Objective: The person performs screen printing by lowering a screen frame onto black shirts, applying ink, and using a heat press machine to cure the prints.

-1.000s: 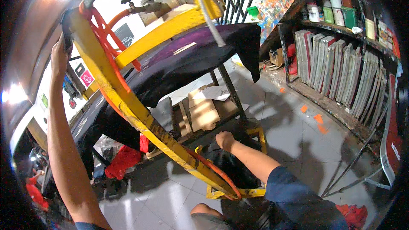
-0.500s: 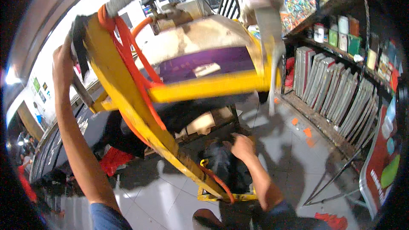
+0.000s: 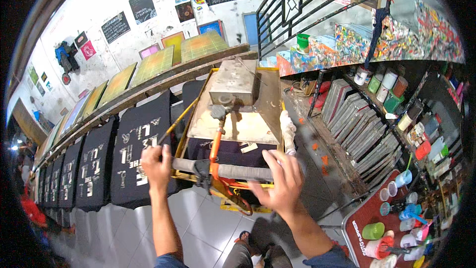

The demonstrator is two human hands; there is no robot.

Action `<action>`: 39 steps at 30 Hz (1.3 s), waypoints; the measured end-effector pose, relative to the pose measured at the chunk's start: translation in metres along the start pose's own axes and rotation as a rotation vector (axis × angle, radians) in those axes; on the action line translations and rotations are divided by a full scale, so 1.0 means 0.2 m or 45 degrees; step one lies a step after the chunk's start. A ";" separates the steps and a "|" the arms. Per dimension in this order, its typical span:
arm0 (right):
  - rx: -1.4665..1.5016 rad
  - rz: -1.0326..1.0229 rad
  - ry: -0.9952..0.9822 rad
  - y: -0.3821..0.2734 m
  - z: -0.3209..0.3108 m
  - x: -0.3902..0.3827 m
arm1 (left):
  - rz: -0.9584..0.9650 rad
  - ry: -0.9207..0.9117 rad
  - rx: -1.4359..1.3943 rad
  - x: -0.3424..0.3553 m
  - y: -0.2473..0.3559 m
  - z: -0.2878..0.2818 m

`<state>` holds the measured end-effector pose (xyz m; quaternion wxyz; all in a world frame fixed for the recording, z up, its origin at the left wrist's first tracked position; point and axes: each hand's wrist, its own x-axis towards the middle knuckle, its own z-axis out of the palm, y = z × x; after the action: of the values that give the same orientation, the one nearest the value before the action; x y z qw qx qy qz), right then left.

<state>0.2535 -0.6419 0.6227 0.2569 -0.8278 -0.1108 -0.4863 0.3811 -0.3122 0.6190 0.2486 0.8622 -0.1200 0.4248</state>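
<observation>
My left hand (image 3: 157,166) is closed on the left end of a grey-wrapped bar (image 3: 233,171), where a thin yellow rod slopes up to the right. My right hand (image 3: 280,181) is open at the bar’s right part, fingers apart. The bar crosses the front of a yellow-framed press (image 3: 258,134), which carries a metal box (image 3: 230,92) with a valve and orange hose (image 3: 214,146) on a pale plate. Black fabric with a small pale tag (image 3: 248,148) lies beneath the plate.
A row of printed black shirts (image 3: 134,168) lies to the left, below a rail of screen frames (image 3: 114,89). Right stand shelves of grey frames (image 3: 352,134) and paint containers. A red board (image 3: 354,231) holds cups. A railing (image 3: 282,10) runs behind; tiled floor (image 3: 198,233) shows below.
The view has swung toward the wall. The yellow frame has swung down from upright. My left hand has come lower and inward; my right hand has risen from the frame’s base to the bar.
</observation>
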 end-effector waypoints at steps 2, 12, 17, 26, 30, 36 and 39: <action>-0.071 0.116 -0.108 0.02 0.06 0.02 | 0.024 -0.018 -0.018 0.00 0.06 -0.01; -0.199 0.044 -0.157 0.21 -0.04 0.07 | -0.007 -0.037 -0.006 -0.01 0.31 -0.09; -0.195 0.017 -0.223 0.21 -0.05 0.11 | -0.048 -0.147 0.025 -0.01 0.30 -0.10; -0.228 0.025 -0.083 0.22 -0.03 0.03 | 0.040 -0.060 -0.134 -0.02 0.25 -0.08; -0.231 0.041 -0.062 0.23 -0.01 0.03 | 0.033 -0.003 -0.194 -0.02 0.26 -0.06; -0.246 0.145 -0.163 0.18 -0.03 0.05 | 0.054 -0.089 -0.258 0.00 0.24 -0.08; -0.326 0.225 -0.386 0.12 -0.06 0.12 | 0.019 -0.182 -0.233 -0.01 0.23 -0.09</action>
<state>0.2671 -0.6698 0.6403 0.1716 -0.9238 -0.0126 -0.3419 0.3494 -0.3415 0.6420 0.3138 0.8630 -0.1822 0.3516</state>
